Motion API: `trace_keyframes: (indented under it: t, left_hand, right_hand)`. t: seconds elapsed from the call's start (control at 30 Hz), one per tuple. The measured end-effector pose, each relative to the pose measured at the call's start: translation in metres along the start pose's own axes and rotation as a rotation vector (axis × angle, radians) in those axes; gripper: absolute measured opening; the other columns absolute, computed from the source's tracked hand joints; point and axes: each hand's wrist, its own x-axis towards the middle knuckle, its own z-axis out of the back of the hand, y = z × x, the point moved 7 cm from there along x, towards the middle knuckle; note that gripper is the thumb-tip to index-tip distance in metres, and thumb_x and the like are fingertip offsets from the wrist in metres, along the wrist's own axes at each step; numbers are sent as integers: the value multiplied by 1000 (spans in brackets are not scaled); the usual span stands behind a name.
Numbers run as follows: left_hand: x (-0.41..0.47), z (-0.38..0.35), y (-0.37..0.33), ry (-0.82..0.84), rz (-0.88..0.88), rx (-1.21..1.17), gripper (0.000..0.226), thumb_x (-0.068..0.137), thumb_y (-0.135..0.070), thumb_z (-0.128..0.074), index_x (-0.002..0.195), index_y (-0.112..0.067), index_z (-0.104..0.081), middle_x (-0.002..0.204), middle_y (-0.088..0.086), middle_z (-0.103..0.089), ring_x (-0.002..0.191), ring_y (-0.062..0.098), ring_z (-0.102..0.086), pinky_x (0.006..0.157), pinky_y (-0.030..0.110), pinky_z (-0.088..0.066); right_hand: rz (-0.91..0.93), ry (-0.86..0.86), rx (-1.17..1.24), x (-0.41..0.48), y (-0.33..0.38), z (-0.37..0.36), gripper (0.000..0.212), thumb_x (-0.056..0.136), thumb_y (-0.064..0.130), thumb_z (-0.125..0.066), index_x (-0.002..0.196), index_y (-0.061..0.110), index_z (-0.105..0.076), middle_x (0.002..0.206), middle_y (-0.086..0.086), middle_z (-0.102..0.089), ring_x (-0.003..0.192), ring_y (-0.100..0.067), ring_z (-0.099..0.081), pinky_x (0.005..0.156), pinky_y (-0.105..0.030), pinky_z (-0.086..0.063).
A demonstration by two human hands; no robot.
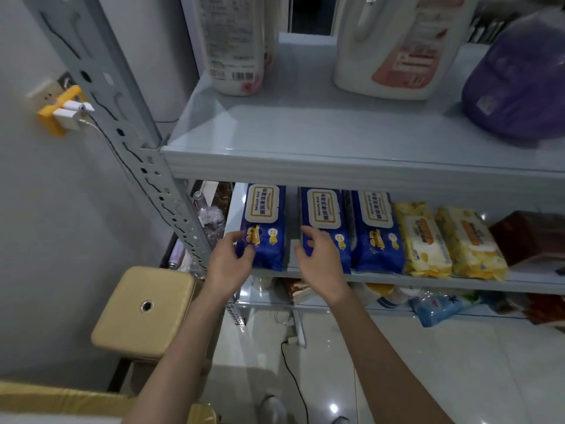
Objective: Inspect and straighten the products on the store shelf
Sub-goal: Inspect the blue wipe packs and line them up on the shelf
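Head view: leftmost blue pack [265,228] lies between hands [227,266] [321,261].

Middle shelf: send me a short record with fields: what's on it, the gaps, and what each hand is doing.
support: middle shelf
row, left to right: left blue pack, middle blue pack, right blue pack, yellow packs, brown box
gap: bare space between the left and middle blue packs; middle and right ones sit tight together
left hand: grips the left blue pack's front left corner
right hand: grips the middle blue pack's left edge
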Motion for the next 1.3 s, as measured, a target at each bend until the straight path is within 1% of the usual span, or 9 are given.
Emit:
trace_keyframes:
  t: [0.2, 0.3, 0.43, 0.53, 0.77, 0.93, 1.03, 1.17, 1.3]
  left_hand:
    - [-44, -13, -3, -42, -8, -90, 38, 100, -20, -61, 138, -18, -55, 136, -2, -58, 122, 14, -57, 97, 33, -49]
    - [-65, -27, -7, -52, -12, -132, 35, 100, -22, -62, 134, -23, -56, 131, -7, -61, 121, 11, -59, 101, 41, -52]
    - [-86, -52, -16, -61, 9, -147, 31, 100, -23, -62, 129, -30, -56, 124, -13, -61, 115, 7, -58, 96, 32, -47]
    - [-96, -74, -20, -69, 36, -160, 26, 100, -24, -62, 124, -32, -57, 115, -20, -59, 111, 6, -58, 96, 32, -47]
    - [-119, -112, -23, -75, 65, -142, 24, 101, -19, -60, 120, -34, -57, 113, -25, -57, 105, -3, -56, 79, 12, -42]
    - [-117, -120, -25, -74, 72, -132, 25, 101, -20, -61, 123, -31, -57, 111, -26, -57, 103, -4, -57, 79, 11, -43]
    - [-103, -120, -30, -66, 68, -109, 28, 101, -21, -61, 127, -30, -56, 114, -20, -58, 109, 2, -58, 85, 18, -46]
    - [-72, -122, -42, -39, 49, -82, 33, 101, -22, -61, 134, -24, -54, 123, -11, -58, 109, 3, -59, 76, 11, -43]
    - [-36, -127, -53, -17, 3, -72, 40, 100, -22, -62, 138, -20, -52, 136, 0, -58, 125, 15, -57, 93, 26, -52]
  right_hand:
    - [-37, -51, 71, -38, -29, 43, 45, 102, 18, -62, 146, 21, -52, 142, 6, -49, 125, -7, -53, 107, -26, -46]
    - [-66, -82, 71, -55, -53, 64, 42, 101, 17, -64, 141, 22, -56, 135, 8, -51, 126, -11, -54, 108, -33, -48]
    - [-74, -105, 126, -72, -83, 87, 37, 99, 19, -67, 131, 33, -58, 129, 6, -58, 120, -12, -59, 107, -42, -50]
    - [-49, -121, 105, -82, -102, 103, 36, 99, 17, -67, 132, 28, -61, 127, 6, -58, 117, -13, -58, 104, -42, -52]
    - [-99, -85, 123, -87, -135, 124, 37, 100, 19, -65, 132, 36, -56, 133, 5, -54, 119, -15, -60, 104, -39, -52]
    - [-98, -62, 129, -81, -138, 122, 37, 100, 19, -65, 136, 29, -57, 137, 3, -54, 118, -12, -59, 103, -32, -51]
    - [-80, -60, 140, -70, -127, 116, 40, 99, 20, -66, 138, 28, -57, 133, 7, -55, 120, -11, -57, 104, -33, -51]
    - [-70, -66, 173, -45, -105, 107, 43, 99, 22, -67, 141, 22, -55, 137, 7, -53, 121, -7, -55, 96, -19, -45]
    - [-66, -85, 191, -12, -86, 95, 46, 99, 20, -67, 143, 20, -54, 141, 3, -52, 124, -10, -55, 101, -26, -49]
